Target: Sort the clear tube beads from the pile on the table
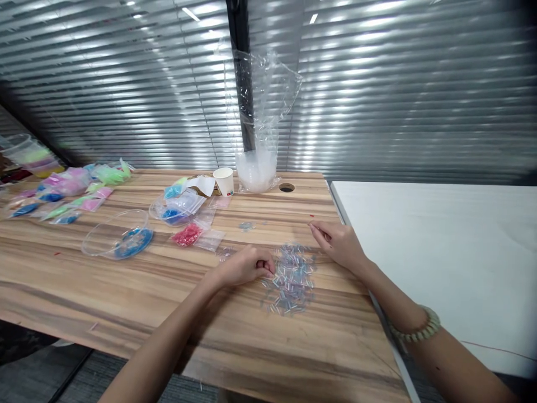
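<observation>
Currently left hand at bead pile, right hand near tabletop edge; fingers pinched, contents unclear; open room before pile.

You are facing silver, horizontal-slatted blinds that are catching bright streaks of light. A narrow black post is dividing them. Before you, a brown wood-grained tabletop with a round dark hole is spreading out; a smooth white tabletop is lying beside it, and grey carpet is showing below.
</observation>
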The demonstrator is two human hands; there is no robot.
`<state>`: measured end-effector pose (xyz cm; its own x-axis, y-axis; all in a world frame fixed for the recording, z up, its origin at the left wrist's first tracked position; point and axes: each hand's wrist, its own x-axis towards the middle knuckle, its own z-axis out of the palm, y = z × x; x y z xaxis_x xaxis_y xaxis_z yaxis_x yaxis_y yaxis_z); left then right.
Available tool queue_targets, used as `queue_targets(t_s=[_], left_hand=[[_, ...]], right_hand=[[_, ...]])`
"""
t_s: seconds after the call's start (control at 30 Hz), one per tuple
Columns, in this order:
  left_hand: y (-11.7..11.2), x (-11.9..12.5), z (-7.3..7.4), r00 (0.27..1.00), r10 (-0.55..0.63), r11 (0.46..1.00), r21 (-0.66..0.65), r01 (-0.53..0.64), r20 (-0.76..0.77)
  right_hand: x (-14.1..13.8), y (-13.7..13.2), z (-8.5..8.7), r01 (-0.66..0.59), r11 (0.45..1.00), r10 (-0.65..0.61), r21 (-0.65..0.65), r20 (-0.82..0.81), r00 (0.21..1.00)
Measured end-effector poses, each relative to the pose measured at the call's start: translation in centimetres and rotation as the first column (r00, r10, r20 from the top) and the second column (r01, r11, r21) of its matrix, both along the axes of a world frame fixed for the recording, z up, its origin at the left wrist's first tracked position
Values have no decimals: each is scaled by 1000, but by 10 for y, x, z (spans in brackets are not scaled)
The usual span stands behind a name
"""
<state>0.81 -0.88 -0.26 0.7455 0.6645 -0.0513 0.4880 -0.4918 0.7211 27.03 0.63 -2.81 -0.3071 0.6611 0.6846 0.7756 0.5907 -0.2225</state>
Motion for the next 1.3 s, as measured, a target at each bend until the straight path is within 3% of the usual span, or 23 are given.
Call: queue_targets(t_s=[0.17, 0.37, 0.57, 0.9, 1.13, 1.3], left_hand=[[-1, -4, 6, 999, 27, 999, -45, -27, -18], [0, -6, 2, 999, 4, 1000, 6, -4, -43], [-1, -3, -1, 998, 26, 999, 48, -24, -58], [2, -4, 5, 993, 66, 997, 55, -61, -97], [3, -6, 6, 997, 33, 999, -4, -33, -66], [5, -6, 8, 998, 20, 999, -26, -21, -53]], right_hand=[[-2, -2, 4, -44, 999, 44, -17, 11, 999], [-6, -7, 5, -92, 993, 94, -77, 22, 995], [-11, -9, 0, -140, 990, 140, -21, -5, 990], [1, -3, 10, -93, 986, 94, 140, -2, 996], [-5, -6, 14, -100, 990, 99, 99, 15, 995], [-3, -2, 7, -81, 992, 73, 93, 93, 993]])
